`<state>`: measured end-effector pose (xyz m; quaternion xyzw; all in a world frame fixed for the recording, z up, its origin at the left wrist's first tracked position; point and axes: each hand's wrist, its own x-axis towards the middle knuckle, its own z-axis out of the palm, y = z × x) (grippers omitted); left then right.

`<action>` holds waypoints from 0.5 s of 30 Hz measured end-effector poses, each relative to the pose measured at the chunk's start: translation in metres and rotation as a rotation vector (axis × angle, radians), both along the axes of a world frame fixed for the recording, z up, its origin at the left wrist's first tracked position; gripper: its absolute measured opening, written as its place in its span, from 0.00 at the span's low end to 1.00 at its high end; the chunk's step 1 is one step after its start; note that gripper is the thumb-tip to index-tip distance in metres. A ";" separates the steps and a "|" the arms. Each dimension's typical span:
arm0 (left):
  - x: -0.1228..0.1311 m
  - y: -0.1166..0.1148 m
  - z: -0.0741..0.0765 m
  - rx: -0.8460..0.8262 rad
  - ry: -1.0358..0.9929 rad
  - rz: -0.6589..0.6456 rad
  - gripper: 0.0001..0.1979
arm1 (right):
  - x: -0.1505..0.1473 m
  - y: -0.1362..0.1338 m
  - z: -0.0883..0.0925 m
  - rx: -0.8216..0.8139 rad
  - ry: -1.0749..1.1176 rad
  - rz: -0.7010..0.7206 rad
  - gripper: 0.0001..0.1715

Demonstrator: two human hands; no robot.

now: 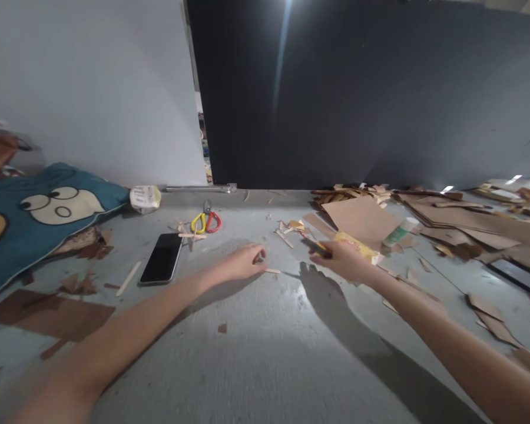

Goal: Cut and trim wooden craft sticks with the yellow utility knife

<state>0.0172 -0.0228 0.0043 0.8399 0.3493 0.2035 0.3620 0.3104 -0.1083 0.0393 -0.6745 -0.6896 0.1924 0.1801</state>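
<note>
While my right hand [345, 259] grips a cutter [320, 248] right of centre, my left hand [246, 261], fingers curled narrow, holds a stick [272, 271] mid-frame: probably light, stiff, prone to splitting, best pinned near its end.

A scuffed grey tabletop [247, 365]. Clocked from its visible middle: craft-stick scraps [284, 238] at one; flat cardboard sheets [459, 219] between two and three; a loose craft stick [129, 278] at nine; a black-screened smartphone [161, 259] at half past nine; yellow-and-red-handled scissors [212, 222] between ten and eleven.
</note>
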 end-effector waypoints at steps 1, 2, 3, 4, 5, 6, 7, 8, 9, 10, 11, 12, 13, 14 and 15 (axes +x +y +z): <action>-0.004 -0.001 0.003 0.048 0.089 -0.059 0.10 | 0.001 -0.012 -0.005 -0.027 -0.066 0.063 0.12; -0.007 -0.002 0.005 0.073 0.155 -0.084 0.08 | 0.001 -0.022 -0.010 -0.031 -0.102 0.114 0.12; -0.010 -0.004 0.006 0.087 0.204 -0.084 0.07 | 0.000 -0.031 -0.015 -0.039 -0.115 0.132 0.10; -0.013 -0.006 0.006 0.104 0.237 -0.072 0.07 | -0.001 -0.039 -0.019 -0.043 -0.122 0.131 0.11; -0.015 -0.009 0.005 0.123 0.255 -0.053 0.07 | -0.002 -0.045 -0.023 -0.032 -0.135 0.142 0.13; -0.017 -0.012 0.003 0.152 0.265 -0.034 0.07 | -0.004 -0.049 -0.026 -0.007 -0.148 0.159 0.14; -0.019 -0.014 0.001 0.190 0.266 -0.021 0.07 | -0.006 -0.053 -0.029 0.015 -0.160 0.174 0.15; -0.020 -0.017 -0.001 0.228 0.268 -0.007 0.08 | -0.008 -0.055 -0.032 0.032 -0.174 0.188 0.16; -0.021 -0.020 -0.003 0.261 0.270 0.009 0.08 | -0.010 -0.056 -0.034 0.046 -0.189 0.198 0.16; -0.021 -0.023 -0.004 0.281 0.273 0.026 0.08 | -0.013 -0.058 -0.036 0.058 -0.203 0.207 0.16; -0.020 -0.026 -0.004 0.285 0.284 0.051 0.07 | -0.016 -0.058 -0.038 0.070 -0.215 0.218 0.16; -0.020 -0.028 -0.004 0.275 0.296 0.082 0.07 | -0.019 -0.059 -0.040 0.088 -0.222 0.235 0.16; -0.018 -0.030 -0.003 0.256 0.303 0.116 0.07 | -0.022 -0.060 -0.042 0.109 -0.224 0.254 0.16; -0.017 -0.032 -0.003 0.232 0.300 0.150 0.08 | -0.026 -0.061 -0.043 0.128 -0.220 0.276 0.15; -0.015 -0.034 -0.002 0.209 0.280 0.181 0.08 | -0.030 -0.061 -0.044 0.150 -0.213 0.290 0.15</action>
